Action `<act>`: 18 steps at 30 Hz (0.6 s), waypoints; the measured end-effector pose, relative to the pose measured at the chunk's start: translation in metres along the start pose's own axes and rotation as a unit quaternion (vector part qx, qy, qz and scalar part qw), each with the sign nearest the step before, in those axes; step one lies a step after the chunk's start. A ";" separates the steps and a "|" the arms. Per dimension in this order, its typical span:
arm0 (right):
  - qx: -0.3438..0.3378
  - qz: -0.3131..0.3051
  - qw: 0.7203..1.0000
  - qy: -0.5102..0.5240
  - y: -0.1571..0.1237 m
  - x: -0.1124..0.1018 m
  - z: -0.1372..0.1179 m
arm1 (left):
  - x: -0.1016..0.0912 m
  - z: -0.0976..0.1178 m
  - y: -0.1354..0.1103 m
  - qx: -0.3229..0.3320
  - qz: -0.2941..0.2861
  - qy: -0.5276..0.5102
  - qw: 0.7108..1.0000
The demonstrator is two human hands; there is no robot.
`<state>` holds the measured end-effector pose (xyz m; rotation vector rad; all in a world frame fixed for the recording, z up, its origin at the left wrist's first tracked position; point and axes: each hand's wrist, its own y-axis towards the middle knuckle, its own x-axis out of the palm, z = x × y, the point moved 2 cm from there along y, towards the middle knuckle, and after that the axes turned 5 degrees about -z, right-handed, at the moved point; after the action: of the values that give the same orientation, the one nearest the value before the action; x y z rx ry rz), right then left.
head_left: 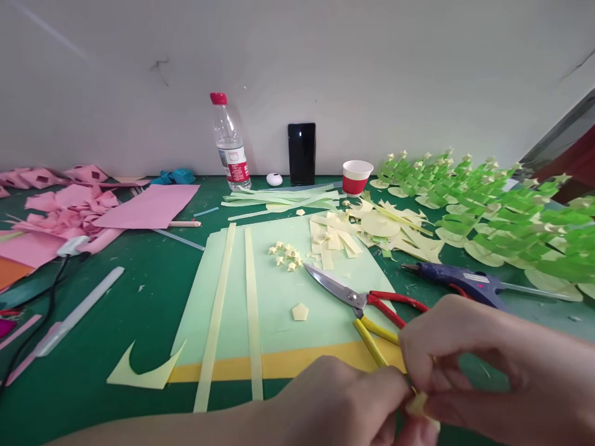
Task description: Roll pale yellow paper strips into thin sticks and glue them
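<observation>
Both my hands meet at the lower right, pinching a small pale yellow folded paper piece (pixel 418 406) between thumbs and fingertips. My left hand (pixel 353 396) comes in from the left, its fingers partly hidden; my right hand (pixel 469 359) grips the piece from the other side. Just beyond them lie scissors (pixel 356 300) with red and yellow handles, blades apart. A flat yellow paper pentagon (pixel 300 311) rests on the light green paper sheets (pixel 223 334). Behind it sits a cluster of small folded paper stars (pixel 286 255). Two long yellow paper strips (pixel 252 310) lie to the left.
A glue gun (pixel 460 277) lies at right before rows of green paper plants (pixel 493 198). Yellow scraps (pixel 385 223), a paper cup (pixel 357 178), a phone (pixel 302 153) and a bottle (pixel 230 145) stand or lie farther back. Pink paper (pixel 149 207) and a glue stick (pixel 81 310) are left.
</observation>
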<state>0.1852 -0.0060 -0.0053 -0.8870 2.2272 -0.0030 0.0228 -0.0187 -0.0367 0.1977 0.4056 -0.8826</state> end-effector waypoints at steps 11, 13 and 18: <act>-0.138 0.101 0.968 0.184 0.015 0.019 -0.006 | -0.021 -0.004 -0.015 -0.037 -0.056 -0.162 0.984; -0.176 0.104 0.967 0.153 0.015 0.022 -0.007 | -0.020 -0.007 -0.020 -0.027 -0.063 -0.164 0.984; -0.197 0.143 0.962 0.123 0.011 0.023 -0.006 | -0.025 -0.011 -0.027 0.111 0.065 0.037 0.991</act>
<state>0.1631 -0.0124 -0.0179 -0.7915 2.6244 0.5079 -0.0153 -0.0138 -0.0361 0.4592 0.3585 -0.7922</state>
